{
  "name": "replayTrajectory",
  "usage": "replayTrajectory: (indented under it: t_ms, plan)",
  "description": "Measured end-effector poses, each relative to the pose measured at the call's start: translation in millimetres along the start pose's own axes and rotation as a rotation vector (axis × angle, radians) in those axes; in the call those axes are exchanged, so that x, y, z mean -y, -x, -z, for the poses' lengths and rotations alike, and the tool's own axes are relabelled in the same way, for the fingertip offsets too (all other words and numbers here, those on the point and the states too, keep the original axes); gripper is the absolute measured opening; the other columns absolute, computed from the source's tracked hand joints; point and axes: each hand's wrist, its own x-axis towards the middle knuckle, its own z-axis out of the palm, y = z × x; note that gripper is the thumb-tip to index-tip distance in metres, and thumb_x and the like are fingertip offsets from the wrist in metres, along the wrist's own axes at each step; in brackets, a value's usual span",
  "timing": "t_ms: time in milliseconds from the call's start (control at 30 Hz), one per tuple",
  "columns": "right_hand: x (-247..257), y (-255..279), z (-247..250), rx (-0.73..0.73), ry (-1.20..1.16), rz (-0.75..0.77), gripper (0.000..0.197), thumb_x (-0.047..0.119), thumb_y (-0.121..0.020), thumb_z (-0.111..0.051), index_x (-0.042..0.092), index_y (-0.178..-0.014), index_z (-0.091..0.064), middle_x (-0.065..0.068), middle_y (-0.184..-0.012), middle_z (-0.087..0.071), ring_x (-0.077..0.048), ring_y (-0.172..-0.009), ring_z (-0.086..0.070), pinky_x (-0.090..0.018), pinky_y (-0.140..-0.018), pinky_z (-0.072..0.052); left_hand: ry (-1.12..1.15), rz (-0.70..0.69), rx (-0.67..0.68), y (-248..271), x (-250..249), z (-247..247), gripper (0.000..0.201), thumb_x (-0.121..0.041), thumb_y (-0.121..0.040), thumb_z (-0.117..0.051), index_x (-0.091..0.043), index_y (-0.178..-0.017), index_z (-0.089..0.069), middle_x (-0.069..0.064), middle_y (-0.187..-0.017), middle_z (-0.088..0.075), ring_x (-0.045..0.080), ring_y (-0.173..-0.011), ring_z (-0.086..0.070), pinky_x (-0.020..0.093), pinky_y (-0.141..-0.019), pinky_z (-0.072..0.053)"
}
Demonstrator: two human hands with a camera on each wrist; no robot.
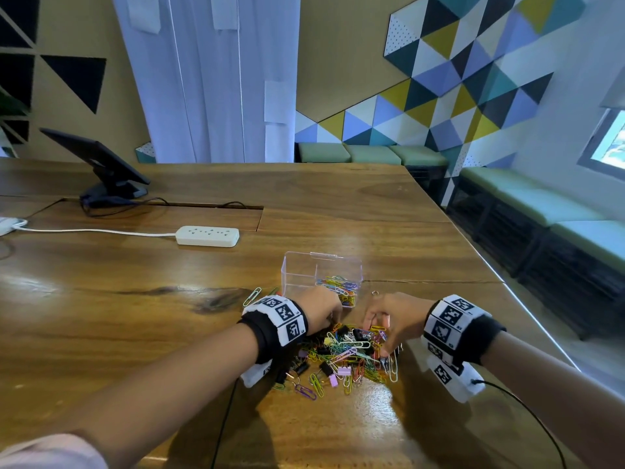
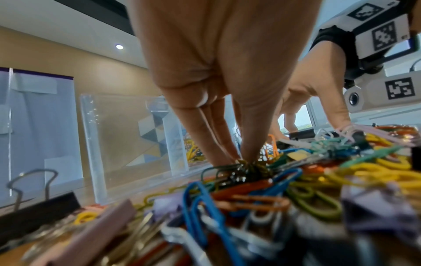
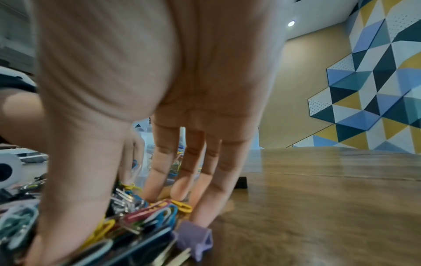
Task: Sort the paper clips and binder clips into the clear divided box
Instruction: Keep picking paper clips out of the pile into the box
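Note:
A mixed pile of coloured paper clips and binder clips (image 1: 351, 353) lies on the wooden table (image 1: 135, 316), just in front of the clear divided box (image 1: 304, 269). The box's right compartment holds paper clips (image 1: 341, 289); the left one looks bare. My left hand (image 1: 333, 324) reaches into the pile's far left side; in the left wrist view its fingers and thumb (image 2: 243, 160) pinch a small bunch of paper clips, with the box (image 2: 127, 126) right behind. My right hand (image 1: 375, 328) stands over the pile's right side, its straight spread fingers (image 3: 182, 180) touching the clips and the table.
A loose paper clip (image 1: 252, 296) and a small metal ring (image 1: 374, 293) lie beside the box. A white power strip (image 1: 208, 235) and a tablet on a stand (image 1: 101, 164) sit farther back left. The table's right edge (image 1: 507, 286) runs close to my right wrist.

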Motion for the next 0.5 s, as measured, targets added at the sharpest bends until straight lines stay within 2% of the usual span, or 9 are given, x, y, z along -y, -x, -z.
replayTrajectory:
  t_ms: [67,133,300,400,500]
  plan:
    - [1.7,0.3,-0.2,0.008,-0.022,0.001,0.041,0.028,-0.071,-0.077,0.022,-0.108,-0.061,0.011,-0.097,-0.050,0.001,-0.079,-0.046,-0.017,-0.066,-0.035,0.041,0.001,-0.016,0.3,0.2,0.9,0.026,-0.001,-0.087,-0.054,-0.009,-0.105,-0.071,0.009,-0.111,-0.069,0.025,-0.103,-0.063,0.034,-0.087,-0.051]
    - [2.1,-0.1,0.2,0.007,-0.043,-0.005,0.038,0.027,-0.072,-0.077,0.020,-0.106,-0.063,0.010,-0.094,-0.054,0.005,-0.072,-0.045,-0.015,-0.062,-0.035,0.054,0.000,-0.034,1.7,0.2,1.0,0.025,-0.002,-0.087,-0.053,-0.008,-0.103,-0.072,0.008,-0.108,-0.070,0.024,-0.101,-0.064,0.034,-0.086,-0.052]
    - [2.9,-3.7,-2.1,-0.008,-0.097,-0.029,0.024,0.012,-0.075,-0.071,0.016,-0.097,-0.066,0.007,-0.087,-0.059,0.003,-0.065,-0.051,-0.010,-0.058,-0.038,0.091,0.033,-0.050,4.3,0.4,-3.4,0.023,-0.018,-0.084,-0.058,-0.011,-0.100,-0.072,0.005,-0.099,-0.070,0.021,-0.093,-0.063,0.032,-0.078,-0.053]
    - [4.2,-5.9,-1.8,-0.010,-0.132,-0.052,0.021,0.004,-0.073,-0.069,0.015,-0.092,-0.066,0.008,-0.080,-0.058,0.001,-0.065,-0.054,-0.011,-0.058,-0.045,0.067,0.036,-0.019,2.4,2.7,-4.7,0.029,-0.029,-0.081,-0.065,-0.014,-0.106,-0.068,0.003,-0.103,-0.066,0.020,-0.095,-0.059,0.030,-0.078,-0.048]
    - [4.5,-7.4,0.1,-0.009,-0.134,-0.052,0.021,0.003,-0.073,-0.069,0.019,-0.085,-0.064,0.010,-0.076,-0.059,0.000,-0.065,-0.056,-0.012,-0.060,-0.048,0.053,0.022,-0.005,-1.1,4.1,-5.1,0.031,-0.030,-0.083,-0.066,-0.013,-0.108,-0.065,0.005,-0.106,-0.065,0.021,-0.098,-0.057,0.028,-0.076,-0.042]
